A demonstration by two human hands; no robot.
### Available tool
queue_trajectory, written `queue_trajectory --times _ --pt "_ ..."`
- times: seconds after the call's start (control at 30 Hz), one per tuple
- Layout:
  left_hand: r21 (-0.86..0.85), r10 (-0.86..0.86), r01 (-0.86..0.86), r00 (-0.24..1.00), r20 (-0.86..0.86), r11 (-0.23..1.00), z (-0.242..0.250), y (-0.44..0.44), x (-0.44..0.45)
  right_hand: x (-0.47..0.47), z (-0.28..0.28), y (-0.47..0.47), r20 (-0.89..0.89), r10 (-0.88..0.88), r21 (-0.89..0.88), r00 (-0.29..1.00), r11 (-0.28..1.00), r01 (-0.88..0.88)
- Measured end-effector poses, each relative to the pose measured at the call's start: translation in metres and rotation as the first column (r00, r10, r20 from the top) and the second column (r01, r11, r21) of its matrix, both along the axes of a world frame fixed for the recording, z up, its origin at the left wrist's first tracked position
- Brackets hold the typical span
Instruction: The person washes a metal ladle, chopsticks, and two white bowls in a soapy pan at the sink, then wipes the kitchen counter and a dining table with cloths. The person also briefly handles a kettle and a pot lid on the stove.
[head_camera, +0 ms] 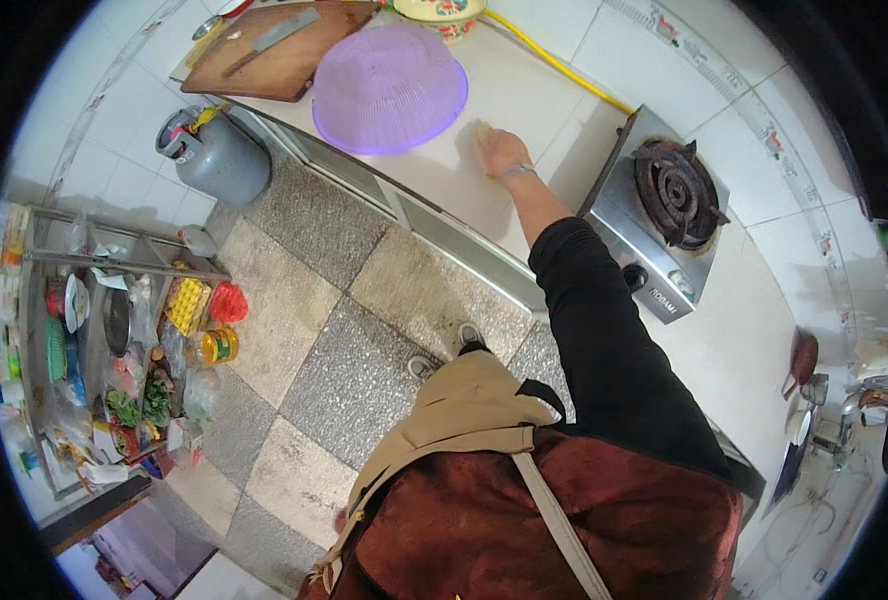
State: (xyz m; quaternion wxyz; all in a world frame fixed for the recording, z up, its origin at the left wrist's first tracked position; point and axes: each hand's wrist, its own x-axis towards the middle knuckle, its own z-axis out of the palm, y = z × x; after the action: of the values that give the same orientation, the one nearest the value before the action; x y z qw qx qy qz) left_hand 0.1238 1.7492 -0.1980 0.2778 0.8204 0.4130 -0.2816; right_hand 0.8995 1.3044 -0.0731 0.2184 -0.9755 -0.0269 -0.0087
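Note:
My right hand (508, 154), with a silvery band at the wrist, is closed around a pale yellowish cloth or sponge (483, 139) and presses it on the light countertop (481, 206). Left of it, an upturned translucent purple plastic basket (390, 90) lies rim down on the counter, apart from the hand. To the right stands a gas stove (654, 217) with one black burner. Of my left hand, perhaps only a small skin-toned patch shows at the left edge of the tan apron; what it does is hidden.
A cleaver (275, 39) lies on a wooden cutting board (264, 75) at the counter's far left, near a patterned enamel basin (444, 9). A yellow hose (556, 60) runs to the stove. A gas cylinder (223, 161) and a loaded shelf rack (125, 262) stand left on the tiled floor.

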Motion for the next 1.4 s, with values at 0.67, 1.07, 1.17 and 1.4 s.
queue_trajectory --times 0.67,1.07,1.17,1.4 --pt "-0.483 0.434 -0.215 0.807 0.402 0.848 0.015 -0.015 0.233 -0.055 0.127 -0.098 -0.353 0.239 -0.658 0.905 0.624 -0.422" --pt "-0.243 0.117 -0.105 0.993 0.035 0.964 -0.001 -0.052 0.153 -0.091 0.021 -0.031 -0.586 0.732 -0.092 0.347 0.365 -0.926" --pt "-0.243 0.171 -0.165 0.985 0.005 0.956 0.011 -0.055 0.145 -0.071 0.036 -0.027 -0.189 0.778 -0.097 0.599 0.592 -0.8" --pt "-0.241 0.197 -0.192 0.98 -0.004 0.951 0.027 -0.057 0.162 -0.004 0.032 -0.031 -0.117 0.17 -0.062 0.978 0.982 -0.178"
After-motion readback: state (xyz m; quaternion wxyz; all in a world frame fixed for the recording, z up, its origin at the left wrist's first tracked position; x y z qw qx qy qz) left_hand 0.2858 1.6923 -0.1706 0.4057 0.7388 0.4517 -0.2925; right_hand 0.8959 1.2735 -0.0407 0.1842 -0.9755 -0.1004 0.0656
